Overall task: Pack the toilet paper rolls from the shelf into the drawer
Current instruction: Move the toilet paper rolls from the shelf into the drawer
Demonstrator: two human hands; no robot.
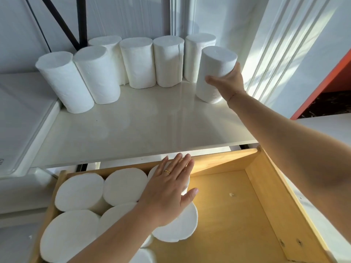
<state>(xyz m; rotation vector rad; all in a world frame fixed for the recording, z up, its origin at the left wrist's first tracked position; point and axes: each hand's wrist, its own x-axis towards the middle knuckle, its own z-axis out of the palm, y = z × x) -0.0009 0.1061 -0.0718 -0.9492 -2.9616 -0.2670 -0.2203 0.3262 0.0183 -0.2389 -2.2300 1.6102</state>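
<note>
White walls (pixel 123 16) stood behind a glossy white shelf (pixel 144 126), and under its front edge a wooden drawer (pixel 237 215) was pulled out. Near the back right corner of the shelf the right hand (pixel 228 80) gripped a toilet paper roll (pixel 214 73), with fingers and thumb curled around its side; the roll leaned a little. I could not tell if its bottom touched the shelf. Six other rolls (pixel 136 61), plain white, stood upright along the back edge and toward the left edge. In the left half of the drawer the packed rolls (pixel 79 190) stood on end, close together. The left hand (pixel 169 190), wearing a gold ring (pixel 167 171), lay flat on their tops near the drawer's back wall, its fingers straight and slightly spread.
</note>
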